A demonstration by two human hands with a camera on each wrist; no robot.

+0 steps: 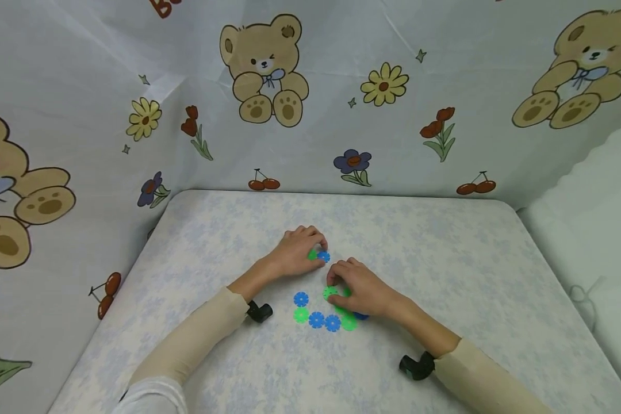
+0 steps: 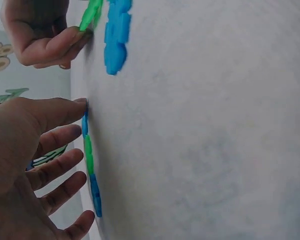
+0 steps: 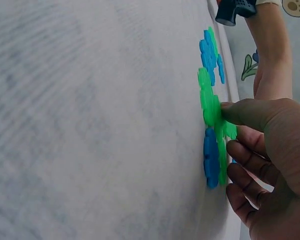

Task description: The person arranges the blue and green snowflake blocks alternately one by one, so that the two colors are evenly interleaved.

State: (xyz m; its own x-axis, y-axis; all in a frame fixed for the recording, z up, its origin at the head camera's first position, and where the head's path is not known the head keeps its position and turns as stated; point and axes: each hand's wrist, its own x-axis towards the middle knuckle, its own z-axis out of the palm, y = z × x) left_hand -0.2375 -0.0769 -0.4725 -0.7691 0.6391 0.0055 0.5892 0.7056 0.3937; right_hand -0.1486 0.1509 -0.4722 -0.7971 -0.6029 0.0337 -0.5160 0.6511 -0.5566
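Near the middle of the table, my left hand [image 1: 297, 253] pinches the edges of a blue notched plastic disc [image 1: 323, 257] between thumb and forefinger. A green disc [image 1: 313, 253] lies beside it, partly under the palm. The left wrist view shows a further blue disc [image 2: 95, 195] below those fingers. My right hand [image 1: 364, 290], lower and to the right, holds a green notched disc [image 1: 330, 293] by thumb and forefinger. Under that hand lie more green discs [image 1: 349, 322] and a dark blue disc [image 1: 361, 316], partly hidden.
A curved row of notched discs lies nearer the person: a blue disc [image 1: 301, 299], a green disc [image 1: 301, 315] and two more blue discs [image 1: 316, 319]. The pale patterned table [image 1: 227, 368] meets a bear-print cloth [image 1: 310, 155] behind. White bedding-like fabric [image 1: 600, 218] stands at right.
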